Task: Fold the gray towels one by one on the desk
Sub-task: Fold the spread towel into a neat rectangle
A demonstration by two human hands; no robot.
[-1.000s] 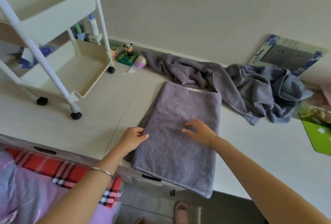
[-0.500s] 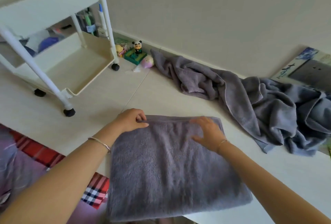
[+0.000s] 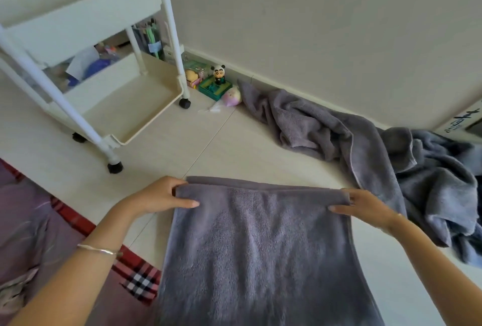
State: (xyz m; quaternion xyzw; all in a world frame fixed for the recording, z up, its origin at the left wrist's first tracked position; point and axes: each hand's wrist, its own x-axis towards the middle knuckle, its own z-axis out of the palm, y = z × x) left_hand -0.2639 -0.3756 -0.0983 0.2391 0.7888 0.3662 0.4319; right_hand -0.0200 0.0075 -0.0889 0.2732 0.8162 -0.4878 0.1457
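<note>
A gray folded towel (image 3: 260,252) lies on the pale desk (image 3: 208,148) right in front of me and runs down out of view. My left hand (image 3: 159,196) pinches its far left corner, thumb on top. My right hand (image 3: 365,204) pinches the far right corner the same way. A second layer of the towel shows just beyond the gripped edge. Two more gray towels (image 3: 365,148) lie crumpled in a heap at the back right, along the wall.
A white rolling cart (image 3: 104,85) stands on the desk at the left, its wheels close to the towel's left side. Small toys, among them a panda figure (image 3: 218,75), sit by the wall. A red plaid fabric (image 3: 78,224) lies below the desk edge at left.
My hands went from resting flat on the towel to pinching its far corners. The view has come closer and lower over the towel, which now fills the foreground.
</note>
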